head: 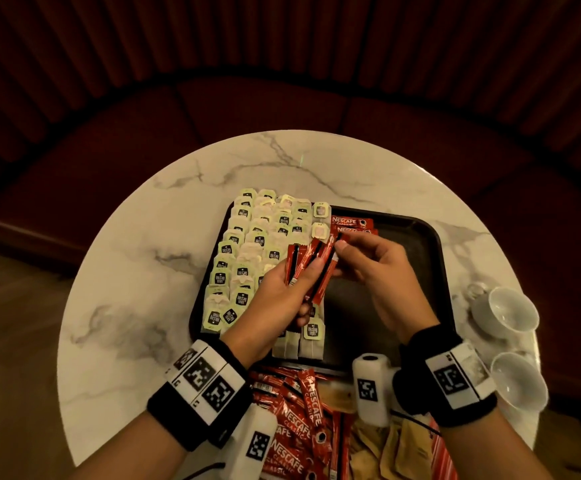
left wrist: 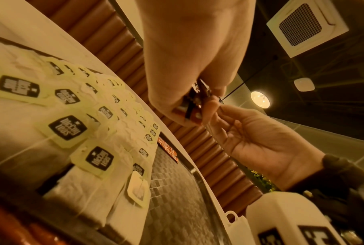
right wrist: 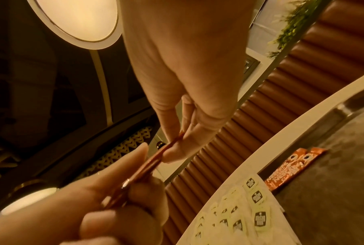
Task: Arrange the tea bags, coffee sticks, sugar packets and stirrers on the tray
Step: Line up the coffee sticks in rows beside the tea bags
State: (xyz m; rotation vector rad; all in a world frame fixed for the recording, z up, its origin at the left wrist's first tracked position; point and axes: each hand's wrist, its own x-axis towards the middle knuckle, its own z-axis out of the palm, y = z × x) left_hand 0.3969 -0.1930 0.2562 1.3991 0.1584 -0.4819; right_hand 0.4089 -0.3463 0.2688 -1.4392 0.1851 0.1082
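Marble-look round counter (head: 126,258) carried a black rectangular tray (head: 434,251) w/ rounded corners. Head view: tea bags (head: 244,268) in overlapping rows filled the tray's left half, pale papery pouches w/ green square tags. Two coffee sticks on tray (head: 351,225) lay flat at its far edge, mid-way along; right half was bare. Left hand (head: 275,299) gripped a fan of coffee sticks (head: 311,266), thin red glossy sachets, over the tray's middle. Right hand (head: 379,268) pinched the top end of one stick in that fan, thumb vs forefinger. More loose sticks (head: 292,420) and brown sugar packets (head: 410,448) were heaped at the counter's near edge; two white cups (head: 507,310) stood at its right edge. Stirrers: couldn't pick any out for sure.

Left wrist view: left hand's fingers (left wrist: 172,106) curled round the stick bundle's lower ends; the right hand's palm faced the lens, fingertips meeting the bundle. Tray floor (left wrist: 172,190) showed a fine woven texture.

Right wrist view: right fingers (right wrist: 174,154) pressed together on one stick edge-on; left thumb clamped the rest.

Risk, IMO: slick foil could let neighbouring sticks slide out w/ the pulled one and drop onto the tea bags, upsetting the rows.
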